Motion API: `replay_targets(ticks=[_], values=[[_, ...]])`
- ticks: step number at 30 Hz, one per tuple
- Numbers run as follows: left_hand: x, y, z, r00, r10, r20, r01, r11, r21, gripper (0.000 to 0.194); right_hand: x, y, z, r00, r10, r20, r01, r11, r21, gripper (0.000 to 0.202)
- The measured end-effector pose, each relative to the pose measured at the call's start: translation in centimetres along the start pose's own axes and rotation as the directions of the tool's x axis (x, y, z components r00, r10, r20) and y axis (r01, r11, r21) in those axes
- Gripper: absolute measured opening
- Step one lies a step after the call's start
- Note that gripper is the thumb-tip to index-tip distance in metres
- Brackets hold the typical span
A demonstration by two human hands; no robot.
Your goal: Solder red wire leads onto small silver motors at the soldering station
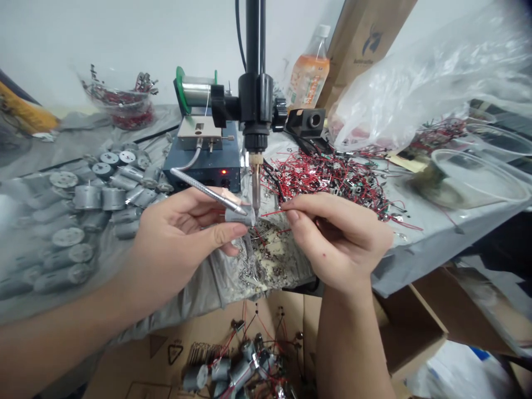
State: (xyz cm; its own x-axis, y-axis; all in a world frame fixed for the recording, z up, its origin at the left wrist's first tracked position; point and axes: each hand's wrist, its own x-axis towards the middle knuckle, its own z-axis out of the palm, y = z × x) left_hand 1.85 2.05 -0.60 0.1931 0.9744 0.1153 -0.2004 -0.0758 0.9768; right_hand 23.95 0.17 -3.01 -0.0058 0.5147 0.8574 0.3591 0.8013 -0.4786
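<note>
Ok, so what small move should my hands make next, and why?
I'd probably ease the red wire in your right hand slightly left, toward the grey motor. Your left hand holds that motor with its end beside the soldering iron's tip, and the wire's end appears just short of it.

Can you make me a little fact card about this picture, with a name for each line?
Left hand: holds a grey motor
Right hand: pinches a red wire
Between hands: soldering iron, tip down; whether it touches the motor, I can't tell
Table, left: many loose motors
Table, right: heap of red and black wires
Light: red, lit, on a dark box
Drink: orange-labelled bottle, white cap
</note>
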Motion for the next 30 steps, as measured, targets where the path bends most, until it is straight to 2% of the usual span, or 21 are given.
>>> replay_targets(ticks=[4,12,30], values=[[0.8,0.4,0.5,1.000,0.004,0.006,-0.004,1.000,0.007,0.055,-0.1,-0.1,0.0,1.000,0.010,0.006,-0.010,1.000,-0.011,0.019],[-1.7,-0.5,-1.2,0.998,0.031,-0.051,-0.032,0.999,-0.013,0.038,-0.1,0.0,0.0,1.000,0.014,-0.002,-0.014,1.000,-0.014,0.021],[-1.6,-0.3,-0.6,0.997,0.046,-0.059,-0.049,0.997,-0.059,0.039,-0.1,0.1,0.0,1.000,0.013,-0.005,-0.013,1.000,-0.013,0.021]])
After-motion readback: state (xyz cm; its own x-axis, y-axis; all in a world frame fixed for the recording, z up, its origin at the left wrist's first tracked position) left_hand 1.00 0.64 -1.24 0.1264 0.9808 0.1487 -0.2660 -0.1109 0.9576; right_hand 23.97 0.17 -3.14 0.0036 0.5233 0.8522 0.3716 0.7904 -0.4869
